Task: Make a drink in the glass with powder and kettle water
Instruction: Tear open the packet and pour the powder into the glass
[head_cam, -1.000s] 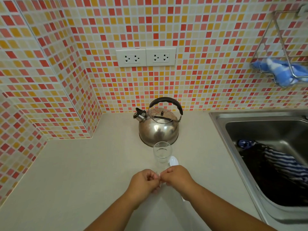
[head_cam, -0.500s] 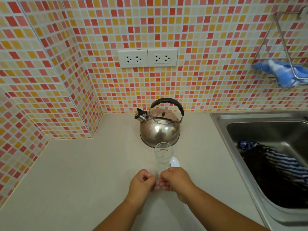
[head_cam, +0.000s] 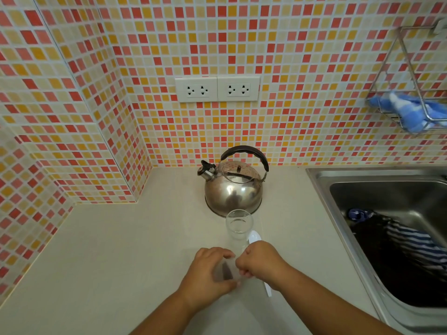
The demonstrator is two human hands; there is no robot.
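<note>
near the counter edge, both hands point(head_cam: 242, 268) pinching a translucent packet point(head_cam: 226, 270), dark powder inside

The kettle point(head_cam: 233, 187) stood on the surface point(head_cam: 121, 250) against the wall. The glass point(head_cam: 239, 224) stood just before the kettle, a spoon point(head_cam: 255, 237) beside the glass, the sink point(head_cam: 391, 213) right of the kettle.
</note>
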